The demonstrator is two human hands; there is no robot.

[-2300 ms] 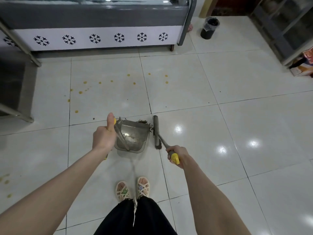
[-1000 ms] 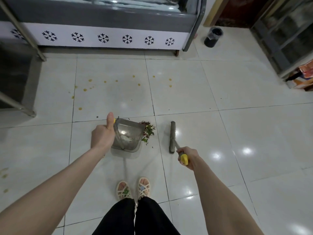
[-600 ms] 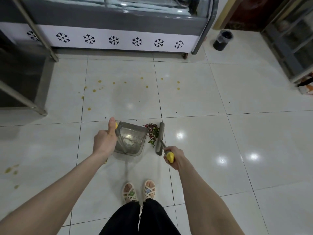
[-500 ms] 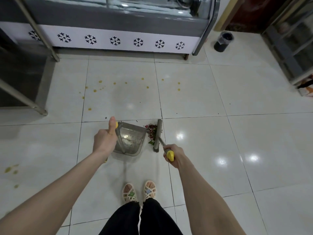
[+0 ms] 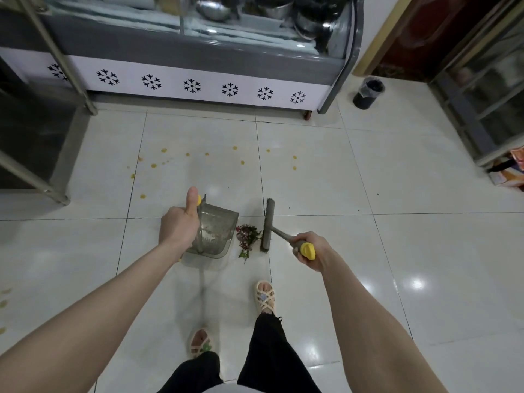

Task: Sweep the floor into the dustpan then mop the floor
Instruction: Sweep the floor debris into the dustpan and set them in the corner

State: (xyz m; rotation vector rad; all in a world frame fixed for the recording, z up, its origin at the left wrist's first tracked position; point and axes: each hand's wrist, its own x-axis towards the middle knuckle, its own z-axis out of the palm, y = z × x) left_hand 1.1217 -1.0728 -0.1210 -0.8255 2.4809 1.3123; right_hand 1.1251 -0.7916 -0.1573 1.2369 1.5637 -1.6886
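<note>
Head view: the debris [image 5: 248,236], a small loose clump of reddish-green leafy scraps, lies on the floor [image 5: 312,188] between the grey dustpan [image 5: 217,231] and the broom [image 5: 268,222], just beside the pan's lip. It looks light and apt to scatter, so short, gentle strokes suit it. The left hand [image 5: 178,225] has its grip clenched on the dustpan's upright handle, thumb up. The right hand [image 5: 312,248] grasps the broom's handle by its yellow cap.

Soft, even light comes from overhead and leaves bright glare spots on the glossy floor tiles [image 5: 416,283] to my right. My dustpan [image 5: 218,231] throws a faint, smeared shadow toward me. The freezer cabinet [image 5: 198,86] bows with wide-angle distortion. My left foot [image 5: 200,340] looks blurred.
</note>
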